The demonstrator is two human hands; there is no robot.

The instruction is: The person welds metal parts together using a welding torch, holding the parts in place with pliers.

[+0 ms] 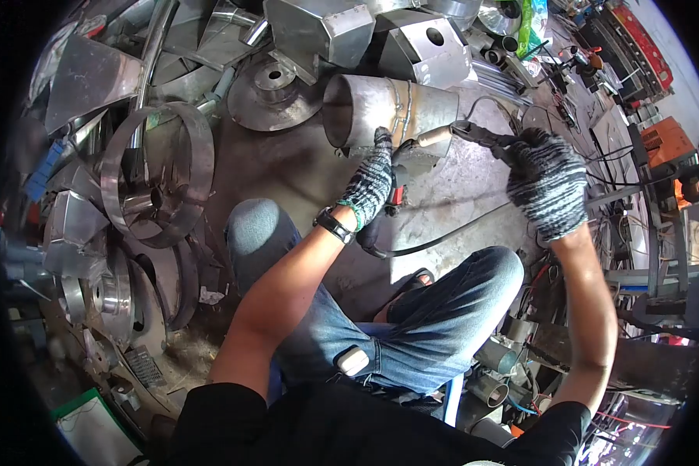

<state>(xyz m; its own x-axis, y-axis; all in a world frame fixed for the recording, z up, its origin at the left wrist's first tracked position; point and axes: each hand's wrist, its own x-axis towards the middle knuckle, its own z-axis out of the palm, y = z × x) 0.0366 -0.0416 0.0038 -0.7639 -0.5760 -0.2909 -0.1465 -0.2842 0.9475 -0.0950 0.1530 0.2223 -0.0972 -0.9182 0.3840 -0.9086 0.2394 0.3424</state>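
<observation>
My left hand (pixel 369 182), in a black-and-white knit glove, is wrapped around a black welding torch (pixel 396 175) with a red switch. The torch's light cylindrical nozzle (pixel 435 136) points to the right. Gripped in my gloved right hand (pixel 547 182) is a pair of dark pliers (pixel 478 133), whose jaws are right at the nozzle's end. Just behind the torch, a tapered metal pipe (pixel 353 109) lies on its side, with weld seams and brown heat marks. My left thumb overlaps its lower edge in this view. Part of the torch handle is hidden by the glove.
A black cable (pixel 443 237) runs from the torch across the concrete floor to the right. Metal rings (pixel 113 171), a flanged disc (pixel 248 105) and sheet-metal boxes (pixel 349 35) crowd the left and back. An orange machine (pixel 668 140) stands at right, among tools and cables.
</observation>
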